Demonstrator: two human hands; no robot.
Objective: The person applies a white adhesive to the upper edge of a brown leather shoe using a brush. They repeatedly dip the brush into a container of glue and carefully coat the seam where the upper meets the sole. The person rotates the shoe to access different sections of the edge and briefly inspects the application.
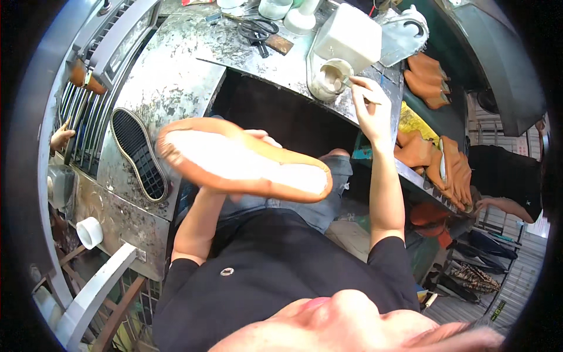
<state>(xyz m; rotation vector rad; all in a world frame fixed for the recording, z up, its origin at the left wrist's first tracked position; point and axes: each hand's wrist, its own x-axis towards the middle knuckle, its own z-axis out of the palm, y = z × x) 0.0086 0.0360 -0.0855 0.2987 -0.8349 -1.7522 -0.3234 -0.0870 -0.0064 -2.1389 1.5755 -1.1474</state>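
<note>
My left hand (264, 136) grips a tan shoe upper (267, 188), its pale, whitish underside turned upward; most of that hand is hidden beneath it. My right hand (372, 110) is closed round a small brush (348, 82), whose end dips into an open jar (322, 89) of whitish, paste-like stuff. The brush's tip cannot be made out inside the jar. To the left, a black treaded shoe sole (139, 155) with a pale rim lies on the stained bench (176, 70), apart from both hands.
Black-handled scissors (259, 27) lie at the back. A white square container (350, 36) stands behind the jar. More tan uppers (425, 81) are stacked right, beside a yellow item (414, 122). Other people's hands show at far left (61, 138) and far right (489, 204).
</note>
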